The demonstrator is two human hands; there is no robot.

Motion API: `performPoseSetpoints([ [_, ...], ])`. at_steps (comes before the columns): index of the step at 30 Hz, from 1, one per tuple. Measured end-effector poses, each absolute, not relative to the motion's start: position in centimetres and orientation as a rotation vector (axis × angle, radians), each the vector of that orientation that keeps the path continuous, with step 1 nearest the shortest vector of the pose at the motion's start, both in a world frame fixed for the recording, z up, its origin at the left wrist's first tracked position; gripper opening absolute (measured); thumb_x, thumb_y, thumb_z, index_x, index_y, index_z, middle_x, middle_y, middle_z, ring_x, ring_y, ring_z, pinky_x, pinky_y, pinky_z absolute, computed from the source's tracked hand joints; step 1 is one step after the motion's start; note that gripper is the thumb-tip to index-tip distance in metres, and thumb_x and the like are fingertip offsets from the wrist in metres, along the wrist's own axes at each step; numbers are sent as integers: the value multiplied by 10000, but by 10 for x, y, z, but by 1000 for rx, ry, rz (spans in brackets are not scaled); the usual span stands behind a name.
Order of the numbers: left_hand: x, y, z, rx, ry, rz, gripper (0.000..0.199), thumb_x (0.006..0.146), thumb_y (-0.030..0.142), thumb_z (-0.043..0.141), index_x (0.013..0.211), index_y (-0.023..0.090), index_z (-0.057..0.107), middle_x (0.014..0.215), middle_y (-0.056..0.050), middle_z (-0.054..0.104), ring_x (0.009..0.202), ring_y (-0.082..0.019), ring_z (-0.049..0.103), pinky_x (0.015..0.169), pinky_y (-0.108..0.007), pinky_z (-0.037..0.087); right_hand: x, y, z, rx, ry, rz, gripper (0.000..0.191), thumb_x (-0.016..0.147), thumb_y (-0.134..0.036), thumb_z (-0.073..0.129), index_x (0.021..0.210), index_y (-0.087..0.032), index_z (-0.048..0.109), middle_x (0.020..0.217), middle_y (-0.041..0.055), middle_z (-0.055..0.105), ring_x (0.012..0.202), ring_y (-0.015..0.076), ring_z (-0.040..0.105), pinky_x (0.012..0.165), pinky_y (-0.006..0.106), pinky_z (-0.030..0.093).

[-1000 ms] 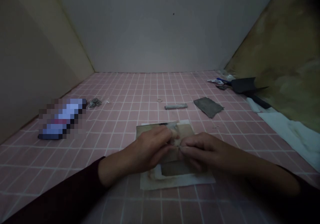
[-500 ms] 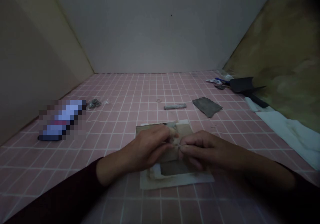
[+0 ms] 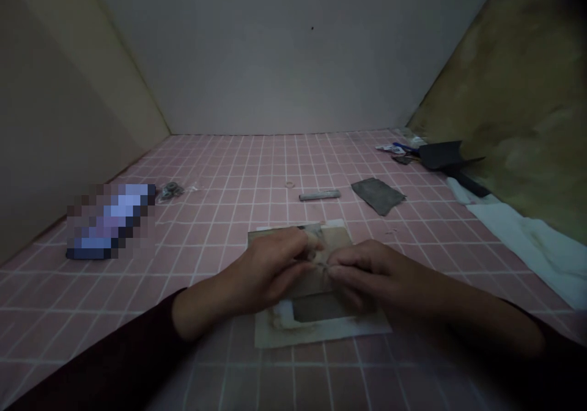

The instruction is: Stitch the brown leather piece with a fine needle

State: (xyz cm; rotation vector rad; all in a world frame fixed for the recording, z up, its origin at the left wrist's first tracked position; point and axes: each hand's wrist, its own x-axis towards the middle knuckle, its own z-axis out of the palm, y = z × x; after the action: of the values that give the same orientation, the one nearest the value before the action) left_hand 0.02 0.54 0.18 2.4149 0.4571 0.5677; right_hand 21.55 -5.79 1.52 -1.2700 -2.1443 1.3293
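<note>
Both hands work close together above a stack of stained paper sheets and a brownish board. My left hand [image 3: 270, 270] is closed, its thumb and fingertips pinching something small and pale that I cannot make out. Facing it, my right hand [image 3: 367, 270] is closed too, thumb against forefinger, at the same small spot. Fingers and dim light hide what lies between them. Under the hands are a white sheet [image 3: 270, 339] with brown stains, a dark grey patch [image 3: 321, 309] and a brownish flat piece [image 3: 337, 236].
Beyond the hands lie a grey rolled stick [image 3: 320, 196], a small pale ring [image 3: 289, 185] and a dark grey sheet [image 3: 378, 196]. A blurred-out phone [image 3: 112, 221] and a small bag of rings [image 3: 172, 191] are left. A black scoop [image 3: 440, 155] and white cloth [image 3: 518, 240] lie right.
The hands keep their pinch, with only slight shifts of the fingers. The whole view has moved a little; the things on the table stay in place.
</note>
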Motion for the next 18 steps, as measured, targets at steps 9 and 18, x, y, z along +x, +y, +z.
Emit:
performPoseSetpoints([
  [9,0,5,4,2327,476,537,103,923,259,486,955,170,529,826,-14,565,750,-136,526,680,-257,417,215,-63,9,-1299,-2246,937,277,951,-243,380,739,-161,538,637,-6,521,587,108,484,579,241,367],
  [18,1,4,8,2242,501,521,151,932,306,474,924,167,534,788,-4,553,714,-126,519,644,-243,408,215,-63,7,-1320,-2307,702,229,923,-209,390,772,-155,553,683,18,545,615,123,490,587,253,351],
])
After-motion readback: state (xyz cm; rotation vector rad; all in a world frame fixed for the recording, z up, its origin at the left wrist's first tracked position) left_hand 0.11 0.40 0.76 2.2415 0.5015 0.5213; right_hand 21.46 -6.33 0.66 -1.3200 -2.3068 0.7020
